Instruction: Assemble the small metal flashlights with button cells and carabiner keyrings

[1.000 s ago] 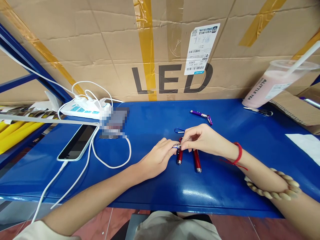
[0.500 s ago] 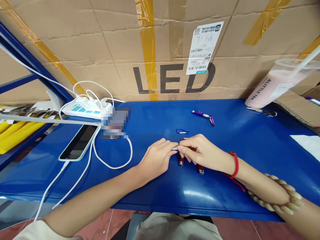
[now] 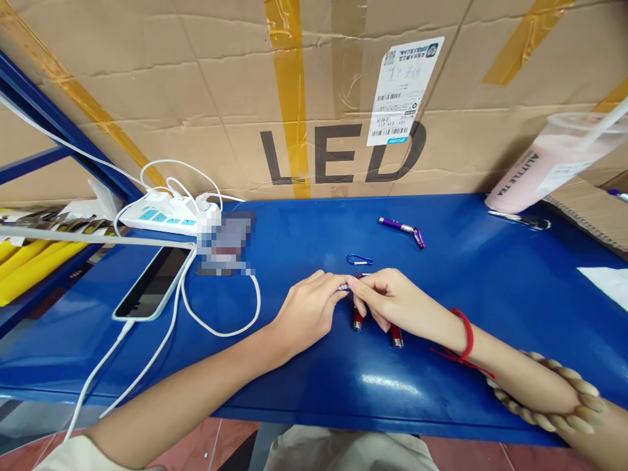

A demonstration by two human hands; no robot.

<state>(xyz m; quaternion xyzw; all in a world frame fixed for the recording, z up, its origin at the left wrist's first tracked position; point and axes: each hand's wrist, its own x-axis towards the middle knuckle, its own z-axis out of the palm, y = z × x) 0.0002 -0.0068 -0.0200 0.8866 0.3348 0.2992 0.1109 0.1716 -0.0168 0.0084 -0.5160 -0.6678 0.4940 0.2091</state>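
My left hand point(image 3: 309, 317) and my right hand point(image 3: 392, 301) meet at the middle of the blue table point(image 3: 304, 229). Between their fingertips is a small blue and silver piece point(image 3: 345, 286), mostly covered; both hands pinch it. Partly under my right hand lie a red cylinder point(image 3: 358, 319) and, to its right, another red cylinder point(image 3: 396, 336), each with a silver end. Just beyond the hands rests a blue carabiner point(image 3: 360, 260). Farther back lies a purple metal pen-like light point(image 3: 401, 227) with a purple clip at its end.
A phone point(image 3: 152, 284), white cables point(image 3: 258, 301) and a white power strip point(image 3: 169, 216) are at the left. A large cardboard box point(image 3: 220, 98) stands behind. At the right are a pink drink cup point(image 3: 544, 160), keys point(image 3: 524, 221) and white paper point(image 3: 606, 286).
My right fingers have shifted slightly and cover more of the small piece. The camera view has moved a little; the objects on the table lie as before.
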